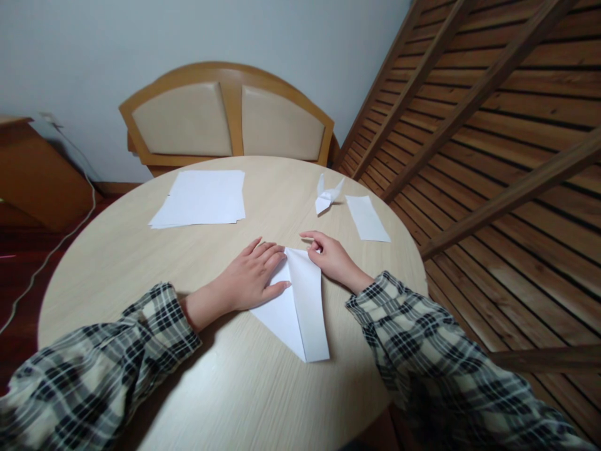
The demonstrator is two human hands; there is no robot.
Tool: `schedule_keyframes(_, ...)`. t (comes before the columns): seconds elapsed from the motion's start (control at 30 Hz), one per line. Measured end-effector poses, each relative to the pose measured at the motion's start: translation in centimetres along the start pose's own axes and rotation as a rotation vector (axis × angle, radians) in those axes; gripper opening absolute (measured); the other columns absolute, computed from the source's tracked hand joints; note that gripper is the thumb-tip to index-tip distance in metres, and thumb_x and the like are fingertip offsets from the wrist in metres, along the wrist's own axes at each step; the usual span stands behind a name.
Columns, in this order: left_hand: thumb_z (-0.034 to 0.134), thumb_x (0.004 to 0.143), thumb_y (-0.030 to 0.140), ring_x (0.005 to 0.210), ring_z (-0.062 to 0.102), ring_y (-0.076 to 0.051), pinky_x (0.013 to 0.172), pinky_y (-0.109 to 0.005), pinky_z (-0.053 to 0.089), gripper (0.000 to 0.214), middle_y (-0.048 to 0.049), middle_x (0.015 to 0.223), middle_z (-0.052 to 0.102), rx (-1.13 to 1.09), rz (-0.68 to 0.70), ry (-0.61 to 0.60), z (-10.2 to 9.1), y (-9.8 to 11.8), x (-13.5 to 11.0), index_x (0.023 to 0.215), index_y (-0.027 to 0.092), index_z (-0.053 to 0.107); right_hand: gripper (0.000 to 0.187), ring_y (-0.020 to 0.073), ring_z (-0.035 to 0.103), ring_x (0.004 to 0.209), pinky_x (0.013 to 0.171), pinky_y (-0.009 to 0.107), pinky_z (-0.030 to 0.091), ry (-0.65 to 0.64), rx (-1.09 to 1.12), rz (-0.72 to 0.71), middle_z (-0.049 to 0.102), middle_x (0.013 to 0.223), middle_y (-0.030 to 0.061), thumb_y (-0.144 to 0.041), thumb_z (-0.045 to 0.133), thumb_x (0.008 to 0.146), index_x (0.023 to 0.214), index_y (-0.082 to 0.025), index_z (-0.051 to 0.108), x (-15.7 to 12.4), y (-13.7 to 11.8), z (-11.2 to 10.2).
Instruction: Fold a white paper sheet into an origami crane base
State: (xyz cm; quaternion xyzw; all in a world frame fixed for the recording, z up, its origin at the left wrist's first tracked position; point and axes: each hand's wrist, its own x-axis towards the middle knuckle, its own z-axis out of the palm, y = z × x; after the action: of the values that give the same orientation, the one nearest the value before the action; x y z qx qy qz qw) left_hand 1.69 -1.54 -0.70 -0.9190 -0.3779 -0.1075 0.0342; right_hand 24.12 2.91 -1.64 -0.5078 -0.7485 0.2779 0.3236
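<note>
A partly folded white sheet of paper (307, 307) lies on the round table in front of me, a flap turned over along its right side. My left hand (256, 275) rests flat on the paper's upper left part, fingers stretched out and thumb near the flap's edge. At the upper right corner, my right hand (331, 255) has its thumb and curled fingers closed on the paper's edge, the index finger reaching out to the left. Beyond the right hand stands a folded white paper crane (327, 195).
A stack of white paper (201, 197) lies at the table's far left. Near the right edge is a narrow strip of paper (367, 218). Behind the pale wooden table (197, 382) stands a padded headboard (230, 116); slatted wood (507, 188) rises on the right.
</note>
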Motion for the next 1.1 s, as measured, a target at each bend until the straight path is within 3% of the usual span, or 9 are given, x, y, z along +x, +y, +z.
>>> schedule_keyframes(0.33,0.039,0.095,0.055,0.129,0.046,-0.030,0.116,-0.051,0.020,0.053,-0.0154,0.133,0.057,0.007,0.004,0.022,-0.12,0.16,0.00,0.126,0.014,0.052,0.037,0.0155,0.057,0.078,0.077,0.032,0.042,-0.021,-0.016,-0.053,0.061,0.077,0.0007,-0.007,0.053,0.082,0.114,-0.020,0.064,-0.30,0.00,0.10)
schedule_keyframes(1.1,0.041,0.095,0.052,0.130,0.045,-0.031,0.117,-0.052,0.019,0.055,-0.0168,0.134,0.056,0.019,-0.003,-0.001,-0.38,0.39,0.05,0.127,0.009,0.053,0.035,0.0149,0.053,0.072,0.074,0.031,0.041,-0.029,-0.049,-0.041,0.060,0.074,0.0005,-0.006,0.053,0.080,0.112,-0.016,0.066,-0.62,-0.76,0.15)
